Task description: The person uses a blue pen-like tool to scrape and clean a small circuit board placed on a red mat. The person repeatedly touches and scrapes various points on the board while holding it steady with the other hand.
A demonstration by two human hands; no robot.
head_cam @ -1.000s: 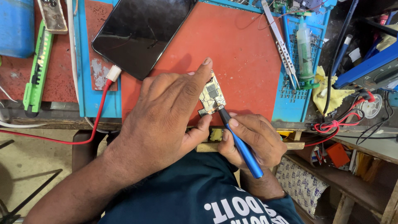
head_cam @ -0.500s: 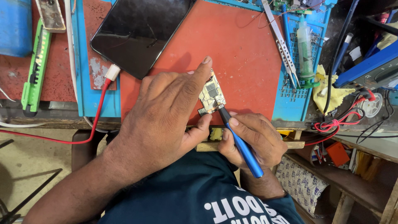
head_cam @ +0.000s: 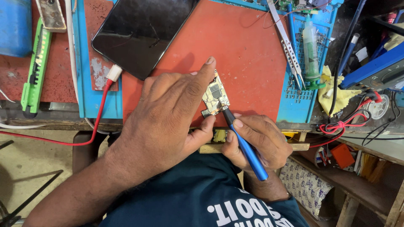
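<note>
Left hand [head_cam: 168,113] pins the small circuit board [head_cam: 215,98] between forefinger and thumb on the red mat [head_cam: 244,50] at the counter's near edge. Right hand [head_cam: 259,141] grasps the blue-handled tool [head_cam: 246,147], whose tip meets the board's lower right corner, its long axis running back and to the right.

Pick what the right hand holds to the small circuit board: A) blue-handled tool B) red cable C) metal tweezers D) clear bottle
A: the right hand grips a blue-handled tool whose dark tip meets the small circuit board, which the left hand pins on the red mat; the tweezers and bottle lie untouched to the side.
</note>
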